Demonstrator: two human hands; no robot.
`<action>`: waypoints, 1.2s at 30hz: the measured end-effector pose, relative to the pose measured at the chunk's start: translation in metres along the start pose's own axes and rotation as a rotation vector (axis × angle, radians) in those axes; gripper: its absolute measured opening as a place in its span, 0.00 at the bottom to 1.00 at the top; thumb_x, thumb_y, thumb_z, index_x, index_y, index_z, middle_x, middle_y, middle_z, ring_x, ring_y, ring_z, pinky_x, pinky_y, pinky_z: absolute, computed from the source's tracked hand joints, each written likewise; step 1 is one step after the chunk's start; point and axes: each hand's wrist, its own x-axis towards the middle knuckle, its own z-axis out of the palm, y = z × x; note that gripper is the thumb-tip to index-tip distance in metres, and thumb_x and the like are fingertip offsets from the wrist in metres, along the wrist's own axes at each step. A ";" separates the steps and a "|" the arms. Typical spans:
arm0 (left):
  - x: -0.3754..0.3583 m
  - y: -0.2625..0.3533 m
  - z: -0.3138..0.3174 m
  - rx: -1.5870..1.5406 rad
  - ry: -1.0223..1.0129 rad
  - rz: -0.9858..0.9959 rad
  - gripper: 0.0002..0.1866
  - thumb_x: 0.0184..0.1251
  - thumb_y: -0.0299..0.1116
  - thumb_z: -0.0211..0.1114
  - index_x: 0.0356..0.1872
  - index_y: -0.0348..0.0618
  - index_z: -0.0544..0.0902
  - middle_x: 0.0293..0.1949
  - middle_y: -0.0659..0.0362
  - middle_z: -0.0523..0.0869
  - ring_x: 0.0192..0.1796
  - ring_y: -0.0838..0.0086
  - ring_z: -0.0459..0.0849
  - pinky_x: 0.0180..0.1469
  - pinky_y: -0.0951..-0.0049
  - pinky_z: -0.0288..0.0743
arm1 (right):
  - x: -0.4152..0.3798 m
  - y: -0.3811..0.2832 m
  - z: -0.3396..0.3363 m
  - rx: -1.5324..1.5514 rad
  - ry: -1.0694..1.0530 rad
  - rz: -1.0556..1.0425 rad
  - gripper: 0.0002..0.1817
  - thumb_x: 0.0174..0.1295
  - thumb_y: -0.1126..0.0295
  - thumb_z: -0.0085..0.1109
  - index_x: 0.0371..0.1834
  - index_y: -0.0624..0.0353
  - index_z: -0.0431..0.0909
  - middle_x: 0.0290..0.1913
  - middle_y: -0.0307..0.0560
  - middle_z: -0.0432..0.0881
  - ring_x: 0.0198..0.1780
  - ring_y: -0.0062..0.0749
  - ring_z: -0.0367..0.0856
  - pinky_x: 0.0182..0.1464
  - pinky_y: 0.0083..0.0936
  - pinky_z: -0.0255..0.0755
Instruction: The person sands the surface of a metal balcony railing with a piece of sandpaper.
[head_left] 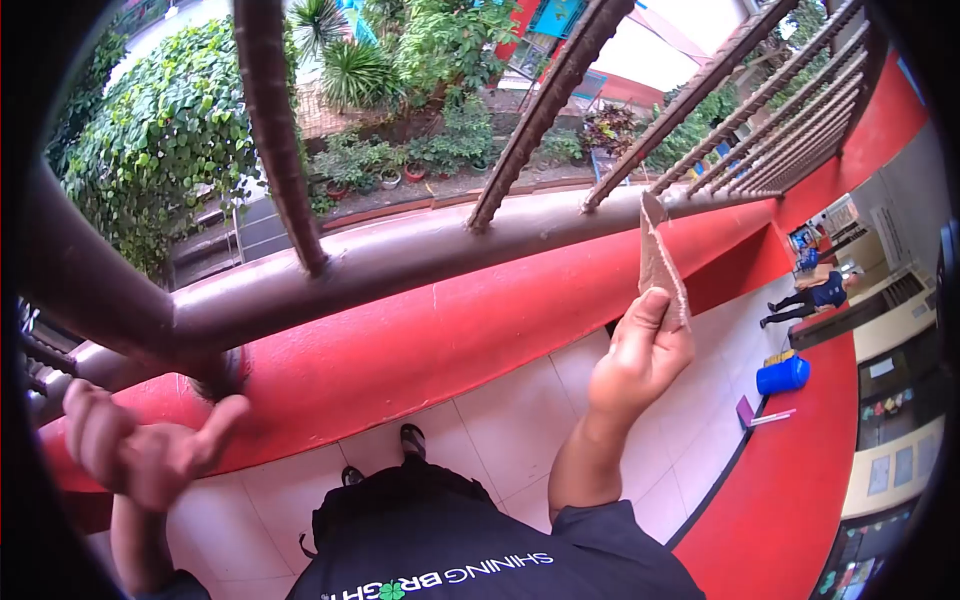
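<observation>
My right hand [640,350] is raised in front of the railing, its thumb and fingers pinching the lower end of a thin, folded tan cloth [657,265]. The cloth stands up from the fingertips with a pale, rough edge, and its tip overlaps the brown rail [540,225] in this view. At the lower left, my left hand [150,440] is blurred by motion, with the thumb stretched away from the fingers and nothing in it. It hovers near the red ledge [430,340] and the railing's thick brown post [90,260].
Ridged brown bars [540,110] slant up from the rail, with plants beyond. Pale floor tiles [515,430] run along the ledge. To the right are a blue container [783,376], a purple item [745,412] and, farther off, a person [828,290] in dark clothes.
</observation>
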 end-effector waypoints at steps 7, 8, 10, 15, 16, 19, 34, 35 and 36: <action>0.000 -0.014 -0.007 -0.220 -0.562 -0.791 0.46 0.47 0.64 0.87 0.55 0.33 0.81 0.50 0.47 0.85 0.52 0.52 0.85 0.54 0.55 0.78 | 0.064 -0.045 0.046 -0.213 -0.692 -0.176 0.16 0.75 0.76 0.58 0.64 0.61 0.85 0.60 0.61 0.88 0.60 0.54 0.89 0.58 0.36 0.82; -0.005 -0.020 -0.011 -0.228 -0.708 -0.851 0.44 0.47 0.65 0.86 0.51 0.33 0.83 0.49 0.49 0.85 0.51 0.52 0.85 0.52 0.54 0.77 | 0.069 -0.058 0.047 -0.351 -0.811 -0.044 0.16 0.75 0.76 0.59 0.62 0.66 0.85 0.59 0.63 0.89 0.60 0.53 0.90 0.60 0.32 0.80; 0.031 -0.016 -0.003 -0.153 -0.522 -0.614 0.41 0.51 0.68 0.82 0.46 0.35 0.84 0.48 0.50 0.86 0.48 0.52 0.84 0.48 0.53 0.75 | 0.062 -0.061 0.039 -0.296 -0.804 -0.036 0.14 0.73 0.77 0.60 0.59 0.64 0.86 0.53 0.66 0.89 0.55 0.62 0.89 0.56 0.34 0.81; 0.016 -0.007 0.001 0.023 -0.500 -0.673 0.35 0.57 0.67 0.80 0.38 0.38 0.87 0.37 0.51 0.88 0.45 0.49 0.85 0.53 0.50 0.75 | 0.078 -0.067 0.044 -0.514 -0.870 -0.109 0.14 0.73 0.75 0.59 0.58 0.61 0.87 0.54 0.62 0.89 0.56 0.62 0.87 0.57 0.42 0.82; 0.016 -0.008 0.002 0.021 -0.491 -0.669 0.35 0.57 0.67 0.80 0.38 0.38 0.87 0.37 0.51 0.88 0.45 0.49 0.85 0.53 0.50 0.75 | 0.071 -0.063 0.042 -0.497 -0.787 -0.197 0.14 0.74 0.74 0.59 0.57 0.61 0.88 0.54 0.60 0.90 0.57 0.61 0.87 0.57 0.42 0.82; 0.009 -0.009 0.002 -0.062 -0.548 -0.664 0.35 0.62 0.68 0.76 0.40 0.39 0.87 0.41 0.50 0.89 0.48 0.48 0.85 0.56 0.49 0.73 | 0.073 -0.048 0.025 -0.427 -0.698 -0.241 0.11 0.74 0.69 0.59 0.55 0.50 0.87 0.51 0.53 0.90 0.46 0.59 0.88 0.43 0.50 0.82; -0.005 -0.008 0.002 0.069 -0.537 -0.574 0.31 0.63 0.62 0.79 0.46 0.40 0.89 0.45 0.51 0.91 0.50 0.47 0.88 0.57 0.48 0.77 | 0.051 -0.067 0.023 -0.710 -0.595 -0.220 0.13 0.74 0.70 0.58 0.58 0.52 0.85 0.52 0.53 0.90 0.44 0.62 0.88 0.42 0.52 0.83; -0.005 -0.008 0.001 0.054 -0.548 -0.616 0.32 0.62 0.62 0.79 0.46 0.40 0.89 0.45 0.51 0.91 0.50 0.48 0.88 0.57 0.49 0.77 | 0.058 -0.060 0.038 -0.729 -0.589 -0.203 0.15 0.74 0.71 0.59 0.60 0.51 0.85 0.54 0.53 0.90 0.45 0.62 0.88 0.43 0.51 0.83; -0.003 -0.008 0.002 0.048 -0.552 -0.605 0.32 0.62 0.62 0.79 0.46 0.40 0.89 0.45 0.51 0.91 0.50 0.48 0.88 0.57 0.49 0.77 | 0.061 -0.056 0.046 -0.743 -0.579 -0.190 0.17 0.73 0.71 0.60 0.62 0.50 0.86 0.57 0.53 0.89 0.47 0.62 0.88 0.45 0.49 0.84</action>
